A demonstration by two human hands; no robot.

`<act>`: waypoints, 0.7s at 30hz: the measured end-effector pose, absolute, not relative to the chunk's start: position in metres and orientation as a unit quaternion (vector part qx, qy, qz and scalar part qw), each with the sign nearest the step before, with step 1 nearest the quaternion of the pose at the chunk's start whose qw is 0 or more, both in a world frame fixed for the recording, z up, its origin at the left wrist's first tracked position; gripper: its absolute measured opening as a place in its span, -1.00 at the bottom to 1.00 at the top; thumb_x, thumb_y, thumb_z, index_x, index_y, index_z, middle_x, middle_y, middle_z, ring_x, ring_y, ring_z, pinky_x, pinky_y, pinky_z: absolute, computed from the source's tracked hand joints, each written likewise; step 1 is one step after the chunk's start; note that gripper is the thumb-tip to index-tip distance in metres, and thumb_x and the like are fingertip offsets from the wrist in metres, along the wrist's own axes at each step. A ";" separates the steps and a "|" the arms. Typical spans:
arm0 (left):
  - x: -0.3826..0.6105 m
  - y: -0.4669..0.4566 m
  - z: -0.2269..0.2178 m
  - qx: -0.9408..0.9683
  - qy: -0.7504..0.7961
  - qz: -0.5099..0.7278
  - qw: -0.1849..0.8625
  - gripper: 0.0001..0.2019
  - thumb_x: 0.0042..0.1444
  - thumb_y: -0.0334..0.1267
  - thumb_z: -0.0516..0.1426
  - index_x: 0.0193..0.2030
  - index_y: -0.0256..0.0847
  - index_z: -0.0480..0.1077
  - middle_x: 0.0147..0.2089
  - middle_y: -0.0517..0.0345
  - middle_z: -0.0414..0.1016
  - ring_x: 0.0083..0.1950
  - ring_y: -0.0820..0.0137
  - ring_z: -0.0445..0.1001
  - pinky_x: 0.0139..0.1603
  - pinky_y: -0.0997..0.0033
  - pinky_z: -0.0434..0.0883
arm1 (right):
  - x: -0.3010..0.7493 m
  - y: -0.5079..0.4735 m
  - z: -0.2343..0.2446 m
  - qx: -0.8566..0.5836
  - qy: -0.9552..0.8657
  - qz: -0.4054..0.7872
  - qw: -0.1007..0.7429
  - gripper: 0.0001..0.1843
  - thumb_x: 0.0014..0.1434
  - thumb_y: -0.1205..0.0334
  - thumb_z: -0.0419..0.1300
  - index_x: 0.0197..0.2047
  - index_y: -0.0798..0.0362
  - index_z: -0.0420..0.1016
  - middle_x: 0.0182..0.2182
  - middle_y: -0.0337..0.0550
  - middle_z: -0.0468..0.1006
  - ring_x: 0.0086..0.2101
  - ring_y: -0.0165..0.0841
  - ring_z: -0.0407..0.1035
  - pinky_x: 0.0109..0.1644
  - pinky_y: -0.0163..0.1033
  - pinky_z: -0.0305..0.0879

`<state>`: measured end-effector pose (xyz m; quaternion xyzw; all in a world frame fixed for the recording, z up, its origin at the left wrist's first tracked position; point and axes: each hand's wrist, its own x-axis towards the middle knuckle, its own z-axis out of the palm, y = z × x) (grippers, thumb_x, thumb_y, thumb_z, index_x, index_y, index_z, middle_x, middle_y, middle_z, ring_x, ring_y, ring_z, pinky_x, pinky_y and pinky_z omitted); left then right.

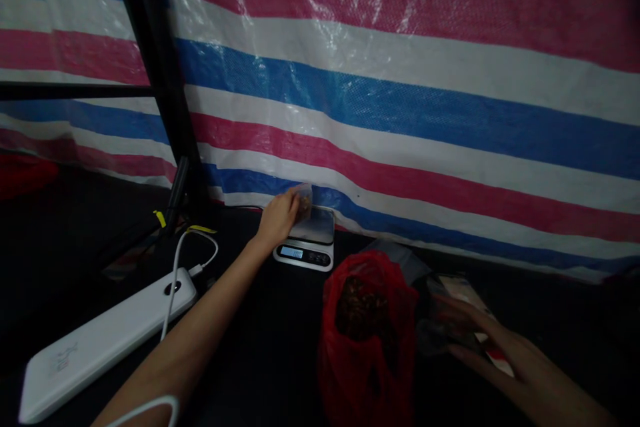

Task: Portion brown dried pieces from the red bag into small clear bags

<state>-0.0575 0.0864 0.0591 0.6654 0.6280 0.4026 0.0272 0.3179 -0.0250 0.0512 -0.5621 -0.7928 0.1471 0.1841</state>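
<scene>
My left hand (pixel 279 215) pinches a small clear plastic bag (pixel 303 200) with some brownish contents. The bag is over the plate of a small digital scale (pixel 305 255), whose display is lit; whether it touches the plate I cannot tell. In front of the scale, to its right, stands an opened red plastic bag (pixel 370 353) holding dark brown pieces. On the right, my right hand (pixel 493 343) reaches in with thumb and fingers apart, beside dim, blurred clear plastic (pixel 433 337). Its fingertips are partly lost in the dark.
A white power bank (pixel 107 340) with a white cable (pixel 175 273) lies at the left. A pale flat packet (pixel 463 290) is partly behind my right hand. Striped plastic sheeting (pixel 400 120) hangs behind the dark surface, and a black metal frame (pixel 160 80) stands at left.
</scene>
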 end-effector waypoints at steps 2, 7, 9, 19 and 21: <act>-0.067 0.092 0.062 0.630 0.602 0.484 0.081 -0.66 0.19 -0.21 -0.15 -0.04 -0.28 0.30 -0.16 0.00 0.45 -0.13 0.29 0.40 -0.11 0.34 0.27 | 0.314 -0.026 0.057 -0.559 -0.793 0.143 0.195 -0.48 0.00 0.00 0.13 0.07 -0.19 0.26 0.05 -0.20 0.33 0.01 -0.18 0.25 0.05 -0.15 0.25; -0.064 0.094 0.065 0.593 0.505 0.598 0.189 -0.67 0.12 -0.12 -0.07 -0.21 -0.31 0.37 -0.25 0.05 0.46 -0.20 0.31 0.39 -0.15 0.38 0.28 | 0.297 -0.017 0.073 -0.537 -0.798 0.146 0.229 -0.57 0.04 0.00 0.09 -0.01 -0.12 0.34 -0.06 -0.11 0.44 -0.13 -0.22 0.38 -0.07 -0.17 0.34; -0.052 0.088 0.065 0.596 0.483 0.603 0.221 -0.67 0.10 -0.10 -0.06 -0.31 -0.31 0.38 -0.30 0.06 0.45 -0.23 0.33 0.38 -0.17 0.41 0.28 | 0.285 -0.013 0.078 -0.530 -0.797 0.131 0.258 -0.63 0.07 0.02 0.07 -0.05 -0.09 0.37 -0.10 -0.11 0.46 -0.15 -0.24 0.38 -0.07 -0.16 0.33; 0.022 0.014 0.056 0.642 0.387 0.547 0.371 -0.66 0.10 -0.03 -0.06 -0.51 -0.27 0.24 -0.52 0.26 0.23 -0.44 0.48 0.21 -0.39 0.53 0.18 | 0.203 -0.024 0.061 -0.457 -0.769 0.138 0.424 -0.68 0.12 0.13 0.05 -0.05 -0.04 0.34 -0.09 -0.16 0.43 -0.07 -0.30 0.28 0.03 -0.16 0.17; 0.031 0.003 0.050 0.641 0.381 0.551 0.374 -0.66 0.10 -0.04 -0.05 -0.52 -0.27 0.23 -0.54 0.27 0.19 -0.46 0.50 0.19 -0.41 0.54 0.16 | 0.201 -0.021 0.055 -0.443 -0.761 0.157 0.447 -0.78 0.10 0.13 0.07 -0.22 0.00 0.44 -0.23 -0.16 0.49 -0.18 -0.30 0.35 -0.06 -0.20 0.22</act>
